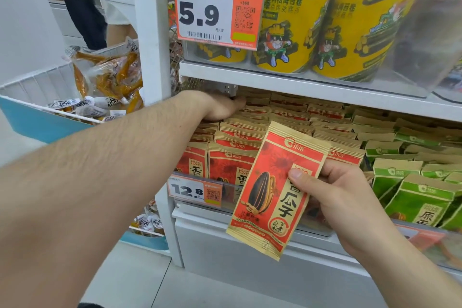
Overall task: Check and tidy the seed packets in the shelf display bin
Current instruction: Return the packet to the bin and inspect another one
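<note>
My right hand (332, 190) pinches a red and tan sunflower seed packet (270, 192) by its right edge and holds it tilted in front of the display bin (200, 210). Rows of matching red seed packets (252, 132) stand in the bin under the white shelf (312, 85). Reaching deep into the bin's back left, my left hand (220, 107) rests on the tops of the rear packets; its fingers are hidden under the shelf. Green seed packets (412, 182) fill the bin's right side.
Yellow snack tubs (295, 27) stand on the shelf above, behind a 5.9 price tag (215, 10). A 12.8 price tag (195, 190) hangs on the bin's front. A wire basket (45, 82) of orange snack bags sits at the left. A person's legs (85, 20) show behind it.
</note>
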The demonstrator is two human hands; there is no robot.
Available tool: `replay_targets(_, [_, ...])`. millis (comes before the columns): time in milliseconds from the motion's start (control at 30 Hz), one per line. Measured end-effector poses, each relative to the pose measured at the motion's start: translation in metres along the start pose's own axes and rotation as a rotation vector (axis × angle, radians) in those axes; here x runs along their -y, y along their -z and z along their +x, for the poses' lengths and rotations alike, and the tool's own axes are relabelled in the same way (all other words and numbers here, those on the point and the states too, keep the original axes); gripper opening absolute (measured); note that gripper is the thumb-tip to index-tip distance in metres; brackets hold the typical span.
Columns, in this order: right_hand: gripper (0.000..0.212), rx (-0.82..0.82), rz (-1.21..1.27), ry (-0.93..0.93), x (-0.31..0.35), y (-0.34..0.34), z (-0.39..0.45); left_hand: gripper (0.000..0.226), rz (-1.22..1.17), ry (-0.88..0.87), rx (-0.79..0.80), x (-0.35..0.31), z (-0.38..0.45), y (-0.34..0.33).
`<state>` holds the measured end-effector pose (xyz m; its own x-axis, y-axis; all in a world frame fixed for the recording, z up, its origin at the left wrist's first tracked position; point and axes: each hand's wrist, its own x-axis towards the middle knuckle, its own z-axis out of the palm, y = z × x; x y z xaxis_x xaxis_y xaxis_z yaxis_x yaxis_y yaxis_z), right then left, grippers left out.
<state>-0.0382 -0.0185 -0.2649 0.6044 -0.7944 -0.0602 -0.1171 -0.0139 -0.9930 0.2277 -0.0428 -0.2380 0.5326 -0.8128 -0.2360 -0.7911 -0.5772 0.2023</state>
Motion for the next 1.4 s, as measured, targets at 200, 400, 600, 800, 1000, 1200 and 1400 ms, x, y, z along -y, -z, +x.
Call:
replay_targets(200, [0.008, 0.021, 0.044, -0.012, 0.0, -0.004, -0.002, 0.077, -0.148, 0.022, 0.172, 0.005, -0.023, -0.006])
replay_targets(400, [0.007, 0.017, 0.057, -0.002, 0.0, -0.001, -0.005, 0.086, -0.093, 0.083, 0.065, 0.011, -0.021, -0.009])
replay_targets(600, [0.008, 0.019, 0.068, 0.012, 0.001, 0.001, -0.007, 0.074, -0.01, 0.041, 0.054, 0.009, -0.021, -0.002])
replay_targets(800, [0.007, 0.007, 0.039, 0.003, 0.002, 0.001, -0.006, 0.111, 0.08, 0.081, -0.016, 0.018, -0.011, -0.007])
replay_targets(1000, [0.008, 0.004, 0.024, -0.008, 0.0, 0.002, -0.005, 0.119, 0.068, 0.023, 0.068, 0.021, -0.038, -0.008])
replay_targets(1200, [0.012, -0.075, 0.065, 0.31, 0.026, 0.013, -0.017, 0.09, 0.201, -0.145, -0.088, 0.029, -0.079, -0.02])
replay_targets(1400, [0.016, -0.077, -0.117, 0.673, 0.052, 0.012, -0.01, 0.091, 0.225, -0.157, -0.151, 0.031, -0.086, -0.025])
